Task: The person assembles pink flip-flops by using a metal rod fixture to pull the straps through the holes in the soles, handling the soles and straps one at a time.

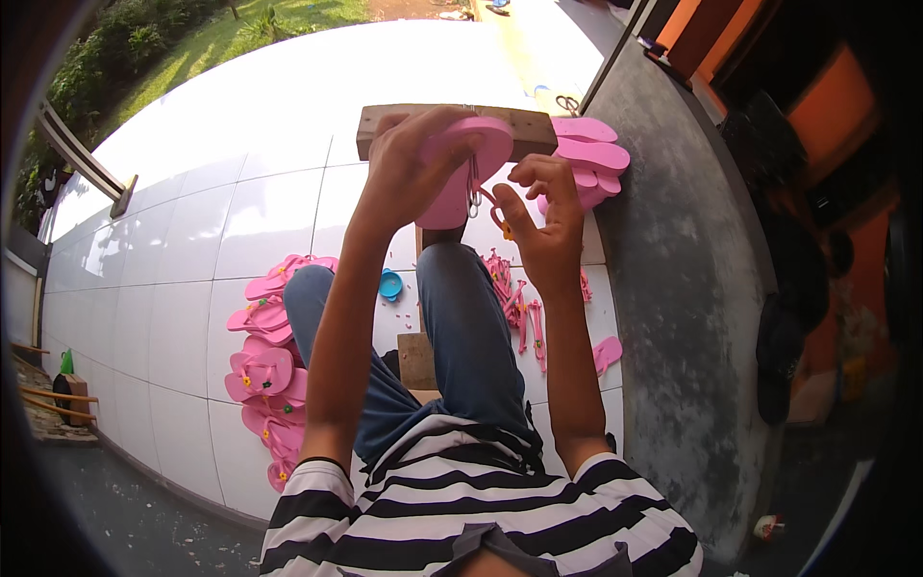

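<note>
White tiled floor (pixel 192 240), sunlit, with a grey concrete wall (pixel 673 317) running along the person's right. Person seated, legs in jeans (pixel 471 327) stretched forward, striped shirt (pixel 461 500) at the lower edge.

Wooden block (pixel 385 130) ahead of the hands, lying crosswise; only its ends show past the hands.

Pile of finished pink sandals (pixel 264 375) on the floor to the left of the left leg, some with small coloured studs. Stack of bare pink soles (pixel 596 159) to the right, just beside the block's right end. Loose pink straps (pixel 519 308) scattered on the tiles right of the right leg. Small blue dish (pixel 390 285) between the knees.

Left hand (pixel 409 173): closed round a pink sole (pixel 466 168), thumb across its near face, fingers wrapped behind. Sole held up over the block, long axis running from upper right down to lower left, toe end toward the right hand.

Right hand (pixel 548 221): fingers curled, thumb and forefinger pinched on the end of a pink strap (pixel 488 197). What looks like a thin metal hook (pixel 474 188) hangs between strap and sole; its grip is too small to make out.

Key relation: the sole lies directly left of the right fingertips, just beside them, the strap bridging the short gap. Left hand carries the sole; the right hand is the one nearer the strap end and works toward the sole's face from the right.
</note>
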`<state>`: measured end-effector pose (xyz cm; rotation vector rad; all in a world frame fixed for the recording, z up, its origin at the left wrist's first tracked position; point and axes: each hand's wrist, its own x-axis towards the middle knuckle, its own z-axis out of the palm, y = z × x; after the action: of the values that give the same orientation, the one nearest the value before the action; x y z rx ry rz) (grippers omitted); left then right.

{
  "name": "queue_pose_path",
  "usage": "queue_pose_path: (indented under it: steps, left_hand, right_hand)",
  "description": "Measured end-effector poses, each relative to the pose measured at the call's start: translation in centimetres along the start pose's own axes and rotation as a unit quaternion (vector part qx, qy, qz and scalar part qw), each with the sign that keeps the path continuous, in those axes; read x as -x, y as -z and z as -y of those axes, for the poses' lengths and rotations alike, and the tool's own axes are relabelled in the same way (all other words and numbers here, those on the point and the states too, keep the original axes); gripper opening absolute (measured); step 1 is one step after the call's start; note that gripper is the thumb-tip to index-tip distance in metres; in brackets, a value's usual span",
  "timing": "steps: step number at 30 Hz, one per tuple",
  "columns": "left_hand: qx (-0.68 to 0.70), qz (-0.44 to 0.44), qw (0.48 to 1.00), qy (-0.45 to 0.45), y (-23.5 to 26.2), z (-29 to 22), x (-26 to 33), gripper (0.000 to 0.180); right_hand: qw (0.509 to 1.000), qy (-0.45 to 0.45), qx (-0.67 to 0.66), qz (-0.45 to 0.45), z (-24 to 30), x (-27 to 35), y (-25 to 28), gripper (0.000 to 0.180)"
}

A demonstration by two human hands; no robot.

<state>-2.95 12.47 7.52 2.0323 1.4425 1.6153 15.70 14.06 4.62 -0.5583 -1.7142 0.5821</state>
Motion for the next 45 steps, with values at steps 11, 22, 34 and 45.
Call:
queue_pose_path:
  steps: [11, 22, 34, 45]
  left_hand:
    - [0.122, -0.045, 0.990, 0.061, -0.9, -3.4, 4.2, 0.022]
    - [0.136, -0.161, 0.970, 0.117, -3.1, -5.1, 6.9, 0.020]
    - [0.124, -0.129, 0.977, 0.115, -2.7, -5.4, 6.9, 0.018]
    - [0.106, -0.074, 0.991, 0.030, -2.2, -10.3, 12.7, 0.027]
  right_hand:
    - [0.948, -0.171, -0.263, 0.051, 1.5, 0.6, -2.3, 0.027]
    - [0.943, -0.191, -0.269, -0.026, 3.2, 2.5, -3.3, 0.023]
    - [0.955, -0.164, -0.246, -0.011, 2.9, 2.7, -2.5, 0.022]
    - [0.954, -0.256, -0.156, -0.018, 7.0, 7.6, 1.1, 0.027]
